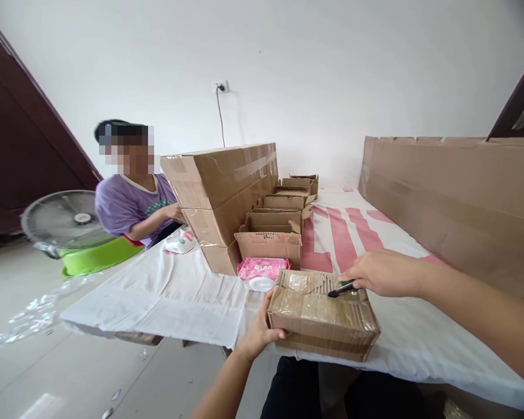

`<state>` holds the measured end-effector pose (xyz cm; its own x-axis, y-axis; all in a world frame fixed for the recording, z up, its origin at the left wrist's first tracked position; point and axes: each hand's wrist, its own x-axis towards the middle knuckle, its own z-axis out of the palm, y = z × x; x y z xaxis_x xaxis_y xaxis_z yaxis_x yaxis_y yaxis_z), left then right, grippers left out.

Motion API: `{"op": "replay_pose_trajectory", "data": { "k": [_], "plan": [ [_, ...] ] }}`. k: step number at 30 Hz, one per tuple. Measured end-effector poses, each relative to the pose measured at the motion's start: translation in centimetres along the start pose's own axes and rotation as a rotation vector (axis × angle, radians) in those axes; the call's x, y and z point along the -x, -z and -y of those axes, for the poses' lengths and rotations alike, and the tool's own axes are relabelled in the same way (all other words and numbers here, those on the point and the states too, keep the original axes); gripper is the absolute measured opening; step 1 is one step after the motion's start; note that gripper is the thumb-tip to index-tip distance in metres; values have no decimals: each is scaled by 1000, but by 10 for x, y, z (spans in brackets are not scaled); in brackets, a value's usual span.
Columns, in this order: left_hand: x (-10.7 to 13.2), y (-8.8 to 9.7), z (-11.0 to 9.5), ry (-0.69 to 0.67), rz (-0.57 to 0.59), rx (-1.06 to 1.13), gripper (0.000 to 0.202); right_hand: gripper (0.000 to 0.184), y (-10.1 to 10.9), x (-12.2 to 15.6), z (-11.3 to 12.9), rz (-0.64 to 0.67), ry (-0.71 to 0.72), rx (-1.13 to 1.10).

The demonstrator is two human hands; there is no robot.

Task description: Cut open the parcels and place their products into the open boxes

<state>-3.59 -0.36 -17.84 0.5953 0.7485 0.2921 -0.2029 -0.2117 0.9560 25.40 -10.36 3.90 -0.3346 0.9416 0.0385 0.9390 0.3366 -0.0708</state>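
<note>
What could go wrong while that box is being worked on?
The dark pointed tool in the right hand might slip on the torn top; its tip points toward the left hand, which grips the box's other end.

The taped cardboard box sits at the front edge of the cloth-covered table, so a hard push could tip it off.

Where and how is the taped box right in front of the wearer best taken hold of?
Probably at its short left end, coming from the left. The taped box lies with a long side facing the wearer, and the left hand holds that end, thumb on the front face. That leaves the top free for the dark-tipped tool in the right hand.
</note>
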Motion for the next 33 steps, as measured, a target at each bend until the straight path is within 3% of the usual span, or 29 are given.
{"op": "replay_pose_trajectory", "data": {
  "k": [4,10,15,20,23,27,30,33],
  "plan": [
    [0,0,0,-1,-9,-25,117,28,11,17,-7,190,-5,-44],
    [0,1,0,0,29,11,113,24,11,34,-16,154,-51,-99],
    [0,1,-1,1,10,-14,110,25,16,43,-18,168,-107,-12],
    [2,2,2,10,-2,-15,117,28,13,55,-44,89,-178,-85],
    [2,2,3,11,-16,-23,116,37,-14,67,-67,52,-347,-89],
    [2,1,1,14,-13,-21,114,42,-78,85,-88,55,-495,-70],
    [1,1,0,15,-6,-26,110,35,-119,97,-93,47,-495,-107],
    [1,1,0,21,13,-16,110,27,-134,99,-91,-3,-434,-141]
  ]
}}
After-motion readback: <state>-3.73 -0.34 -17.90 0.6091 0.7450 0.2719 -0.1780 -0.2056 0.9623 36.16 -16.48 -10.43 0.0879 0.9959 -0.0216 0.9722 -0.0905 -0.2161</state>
